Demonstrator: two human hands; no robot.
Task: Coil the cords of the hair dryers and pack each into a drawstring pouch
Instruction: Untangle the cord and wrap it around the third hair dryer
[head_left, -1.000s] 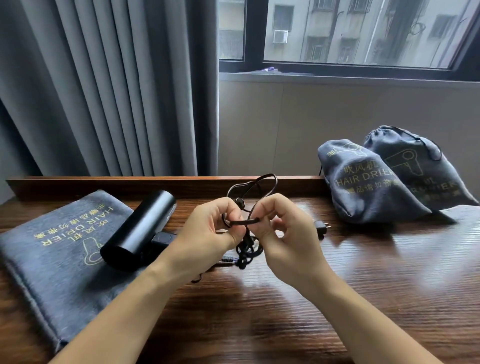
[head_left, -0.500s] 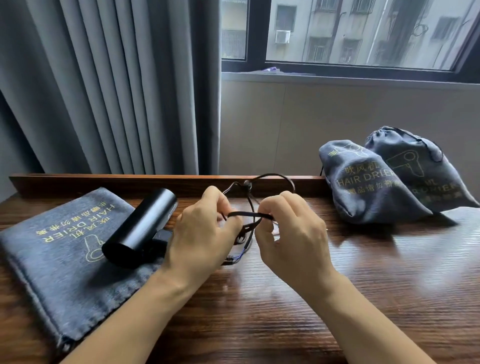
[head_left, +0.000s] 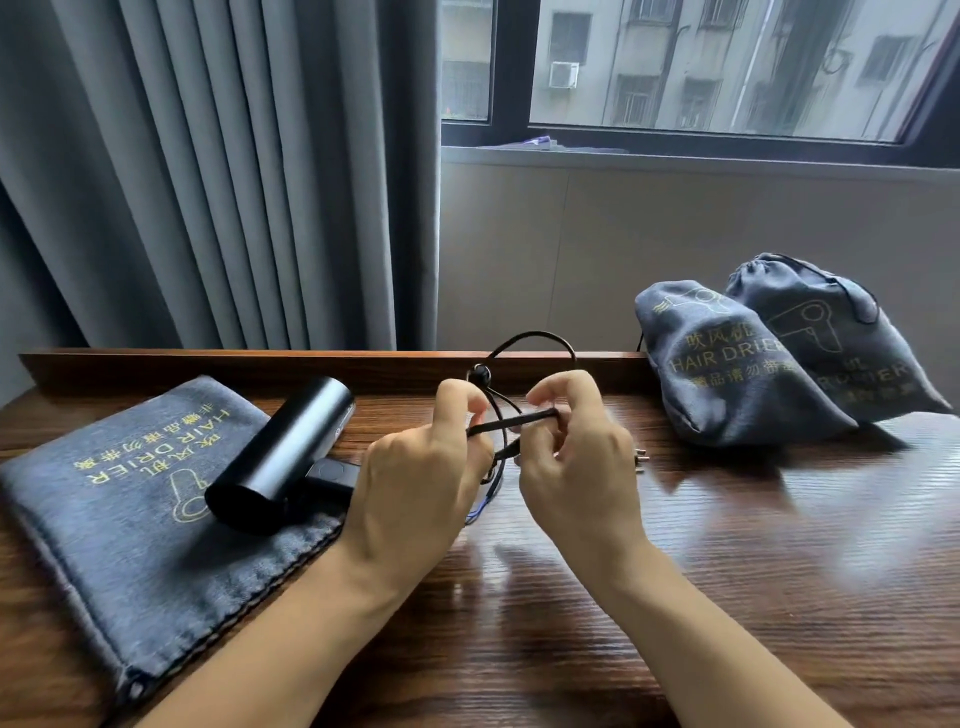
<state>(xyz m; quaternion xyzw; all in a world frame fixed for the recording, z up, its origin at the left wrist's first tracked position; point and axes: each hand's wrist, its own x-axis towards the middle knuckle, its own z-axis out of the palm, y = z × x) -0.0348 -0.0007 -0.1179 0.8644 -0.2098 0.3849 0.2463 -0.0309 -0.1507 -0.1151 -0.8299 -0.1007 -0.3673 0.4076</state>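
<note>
Both hands, the left hand (head_left: 415, 467) and right hand (head_left: 576, 467), have pulled the cord (head_left: 511, 421) tighter between them, so the coil is nearly bound.

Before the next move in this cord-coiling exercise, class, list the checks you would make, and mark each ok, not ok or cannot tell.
1. Left hand grips the thin black cord: ok.
2. Right hand pinches the flat black strap across the loops: ok.
3. Strap fastened round the coil: cannot tell.
4. Metal-pronged plug gathered into the coil: not ok, it lies on the wooden table.
5. Black cylindrical hair dryer resting steadily on the flat grey pouch: ok.
6. Pouch mouth open: cannot tell.
</note>
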